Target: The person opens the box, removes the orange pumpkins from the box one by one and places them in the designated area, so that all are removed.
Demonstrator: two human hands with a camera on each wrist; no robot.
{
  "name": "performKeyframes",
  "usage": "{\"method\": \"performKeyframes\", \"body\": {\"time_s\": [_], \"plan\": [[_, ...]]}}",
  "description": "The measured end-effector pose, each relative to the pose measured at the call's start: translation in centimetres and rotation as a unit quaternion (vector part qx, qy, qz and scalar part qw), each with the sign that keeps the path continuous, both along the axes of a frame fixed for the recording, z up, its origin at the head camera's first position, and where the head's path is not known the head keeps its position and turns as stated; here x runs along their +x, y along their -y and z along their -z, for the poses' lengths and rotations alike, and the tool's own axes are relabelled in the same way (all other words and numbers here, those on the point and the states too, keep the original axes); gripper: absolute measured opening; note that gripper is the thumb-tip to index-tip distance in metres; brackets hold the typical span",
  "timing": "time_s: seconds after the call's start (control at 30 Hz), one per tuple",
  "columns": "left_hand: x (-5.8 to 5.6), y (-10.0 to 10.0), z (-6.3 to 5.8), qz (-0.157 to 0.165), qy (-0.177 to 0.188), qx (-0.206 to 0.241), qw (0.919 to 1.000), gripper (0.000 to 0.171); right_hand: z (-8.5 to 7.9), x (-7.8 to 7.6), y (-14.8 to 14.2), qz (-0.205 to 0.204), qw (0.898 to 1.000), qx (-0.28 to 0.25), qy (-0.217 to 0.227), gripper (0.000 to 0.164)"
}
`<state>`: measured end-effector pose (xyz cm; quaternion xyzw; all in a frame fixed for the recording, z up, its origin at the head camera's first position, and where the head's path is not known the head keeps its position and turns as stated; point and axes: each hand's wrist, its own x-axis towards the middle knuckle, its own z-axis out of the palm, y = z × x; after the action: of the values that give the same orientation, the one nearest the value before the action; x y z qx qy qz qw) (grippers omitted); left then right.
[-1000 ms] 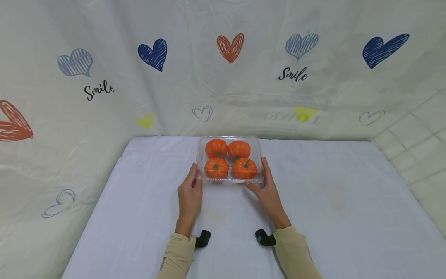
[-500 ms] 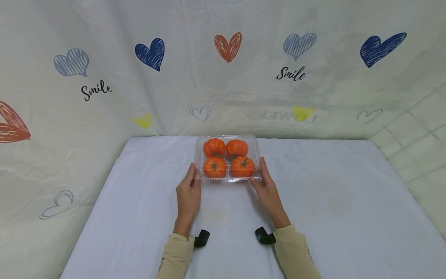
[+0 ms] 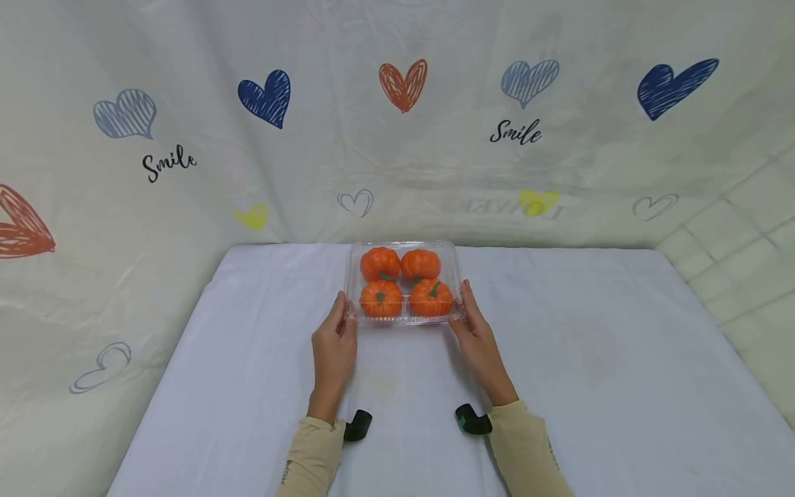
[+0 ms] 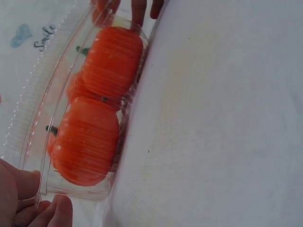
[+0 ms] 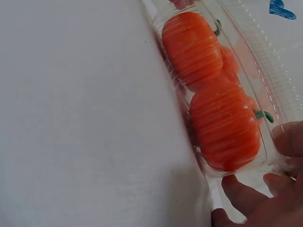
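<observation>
A clear plastic clamshell box (image 3: 406, 320) sits on the white cloth near the table's far edge in the head view. Several small orange pumpkins (image 3: 381, 301) with green stems lie inside it in two rows. My left hand (image 3: 334, 348) pinches the rim at the near left corner, thumb above and fingers below, as the left wrist view shows with the left fingers (image 4: 59, 213). On the opposite side my right hand (image 3: 484, 348) grips the near right corner, its fingers (image 5: 244, 194) around the plastic in the right wrist view. Whether the lid is fastened I cannot tell.
A white cloth covers the table (image 3: 590, 359). Behind it hangs a pale curtain (image 3: 459, 159) printed with hearts and the word Smile. Black wrist mounts (image 3: 358, 425) stick out from both tan sleeves (image 3: 313, 455).
The right thumb has slid a little to the right along the box's front edge toward the corner. The whole head view has shifted slightly; the box stays in about the same place.
</observation>
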<state>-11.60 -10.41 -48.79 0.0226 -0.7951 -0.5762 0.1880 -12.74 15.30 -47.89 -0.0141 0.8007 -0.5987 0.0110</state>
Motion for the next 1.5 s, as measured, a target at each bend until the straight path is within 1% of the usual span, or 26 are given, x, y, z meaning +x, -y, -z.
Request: {"method": "performKeyframes", "body": {"time_s": [0.23,0.37,0.43,0.5,0.6,0.67,0.77,0.87,1.0,1.07,1.2,1.3,1.4,1.47,1.5], "plan": [[-0.1,0.1,0.2,0.001,-0.001,-0.002,1.0,0.053,-0.3,0.1,-0.2,0.011,1.0,0.011,-0.024,0.064],[0.0,0.3,0.2,-0.002,0.009,-0.003,0.9999,0.061,-0.5,0.1,-0.3,0.01,0.999,0.018,-0.038,0.064],[0.0,0.5,0.1,0.002,0.021,0.003,0.9998,0.07,-0.8,0.2,-0.4,0.008,0.999,0.013,-0.039,0.063],[0.0,0.6,0.0,0.013,0.042,0.01,0.999,0.079,-1.2,0.3,-0.5,0.006,0.999,0.01,-0.042,0.062],[0.0,0.7,-0.2,0.04,0.069,0.01,0.9968,0.094,-1.9,0.5,-0.6,0.005,0.999,0.002,-0.052,0.06],[0.0,0.8,-0.2,0.056,0.083,0.001,0.995,0.105,-2.5,0.6,-0.7,0.007,0.998,0.004,-0.062,0.058],[-0.1,1.1,0.0,0.076,0.09,-0.024,0.9927,0.122,-3.2,0.7,-0.8,0.01,0.997,-0.001,-0.072,0.055],[-0.2,1.5,0.2,0.092,0.09,-0.048,0.9905,0.131,-3.7,0.7,-0.9,0.012,0.997,-0.009,-0.075,0.052],[-0.2,1.9,0.2,0.119,0.091,-0.069,0.9864,0.132,-4.2,0.8,-1.3,0.011,0.997,-0.024,-0.078,0.05],[-0.2,2.1,0.1,0.129,0.1,-0.077,0.9836,0.133,-4.4,0.9,-1.6,0.009,0.997,-0.033,-0.074,0.051],[-0.2,2.3,0.0,0.148,0.126,-0.094,0.9764,0.134,-4.7,0.9,-2.1,-0.008,0.996,-0.049,-0.079,0.051],[-0.3,2.4,-0.1,0.161,0.137,-0.101,0.9722,0.133,-4.9,0.8,-2.4,-0.025,0.994,-0.039,-0.103,0.051],[-0.4,2.5,-0.1,0.168,0.14,-0.11,0.9697,0.132,-5.1,0.5,-2.7,-0.038,0.99,-0.033,-0.134,0.05],[-0.3,2.6,-0.1,0.169,0.141,-0.111,0.969,0.13,-5.2,0.3,-2.7,-0.054,0.985,-0.057,-0.153,0.05],[-0.2,2.6,-0.1,0.17,0.142,-0.109,0.969,0.13,-5.2,0.2,-2.8,-0.065,0.982,-0.079,-0.158,0.05]]}}
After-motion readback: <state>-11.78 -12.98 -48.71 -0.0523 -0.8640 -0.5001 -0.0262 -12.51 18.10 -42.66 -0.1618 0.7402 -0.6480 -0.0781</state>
